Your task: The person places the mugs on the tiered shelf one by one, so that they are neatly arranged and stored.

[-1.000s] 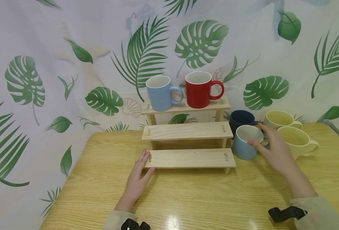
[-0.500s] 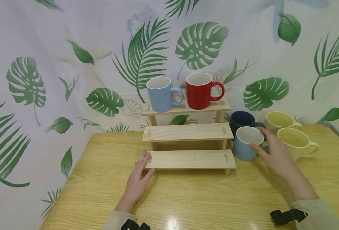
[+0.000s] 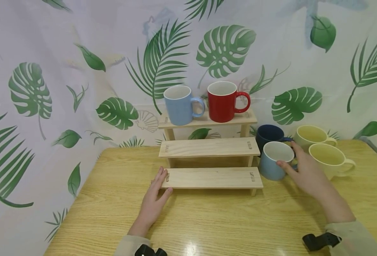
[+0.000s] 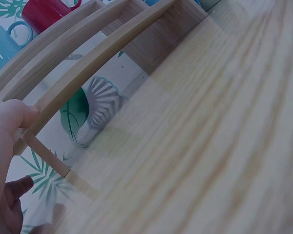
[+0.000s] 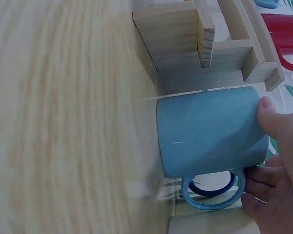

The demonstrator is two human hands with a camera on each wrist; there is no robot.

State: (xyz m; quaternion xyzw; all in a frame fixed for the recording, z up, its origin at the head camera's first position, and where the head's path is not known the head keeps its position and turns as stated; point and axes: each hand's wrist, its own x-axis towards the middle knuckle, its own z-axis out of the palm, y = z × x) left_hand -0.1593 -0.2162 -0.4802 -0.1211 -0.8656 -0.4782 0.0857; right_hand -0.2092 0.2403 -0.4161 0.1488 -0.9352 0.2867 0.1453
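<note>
My right hand (image 3: 311, 174) holds a light blue mug (image 3: 270, 169) by its rim on the handle side. In the right wrist view the thumb (image 5: 267, 114) lies on the rim and the other fingers curl close by the mug's handle (image 5: 212, 202). The mug stands on the table at the right end of a three-step wooden rack. My left hand (image 3: 153, 199) rests with extended fingers on the left end of the rack's lowest board (image 3: 212, 177). Its thumb (image 4: 24, 113) touches the board's front edge in the left wrist view.
On the top board stand another light blue mug (image 3: 178, 110) and a red mug (image 3: 221, 107). Behind the held mug is a navy mug (image 3: 266, 134). Two yellow mugs, one farther back (image 3: 310, 136) and one nearer (image 3: 326, 158), stand to its right. A leaf-patterned cloth (image 3: 118, 64) hangs behind.
My right hand has come down from just over the light blue mug and taken hold of its rim. The left hand stays on the rack.
</note>
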